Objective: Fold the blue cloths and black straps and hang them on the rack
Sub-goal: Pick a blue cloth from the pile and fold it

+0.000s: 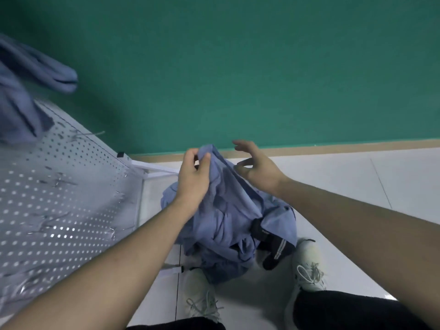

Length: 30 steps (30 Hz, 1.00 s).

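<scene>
Our left hand (194, 177) pinches top edge of crumpled soft blue cotton cloth (228, 210), hanging between our feet; right hand (256, 167) spread loose at 3 o'clock, empty; limp, light, grab opposite corner

Head camera looks steeply down, seemingly close.

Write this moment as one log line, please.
step: lifting crumpled blue cloth | left hand: pinches its top edge | right hand: open, beside it | white perforated metal rack: one blue cloth hung
</scene>
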Each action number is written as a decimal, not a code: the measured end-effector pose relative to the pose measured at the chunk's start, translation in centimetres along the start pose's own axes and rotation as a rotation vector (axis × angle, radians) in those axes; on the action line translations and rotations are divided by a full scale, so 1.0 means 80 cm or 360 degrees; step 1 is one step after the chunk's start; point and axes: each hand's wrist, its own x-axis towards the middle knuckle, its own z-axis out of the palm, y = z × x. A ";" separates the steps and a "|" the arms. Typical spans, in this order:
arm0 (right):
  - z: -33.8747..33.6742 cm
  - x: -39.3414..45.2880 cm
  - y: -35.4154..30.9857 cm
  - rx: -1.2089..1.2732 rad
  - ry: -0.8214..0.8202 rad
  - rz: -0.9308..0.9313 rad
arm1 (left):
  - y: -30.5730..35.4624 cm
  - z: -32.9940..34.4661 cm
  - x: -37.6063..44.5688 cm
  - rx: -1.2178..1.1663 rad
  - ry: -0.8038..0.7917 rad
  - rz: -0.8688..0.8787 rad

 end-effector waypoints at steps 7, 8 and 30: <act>0.000 -0.056 -0.088 0.0391 -0.0032 -0.0277 | 0.099 -0.028 -0.038 -0.0811 0.0148 -0.0177; 0.001 -0.063 -0.098 0.0390 -0.0062 -0.0330 | 0.106 -0.032 -0.046 -0.0864 0.0134 -0.0177; -0.040 -0.092 -0.156 0.0781 0.0509 -0.0150 | 0.098 -0.084 -0.106 0.0320 -0.0538 -0.0152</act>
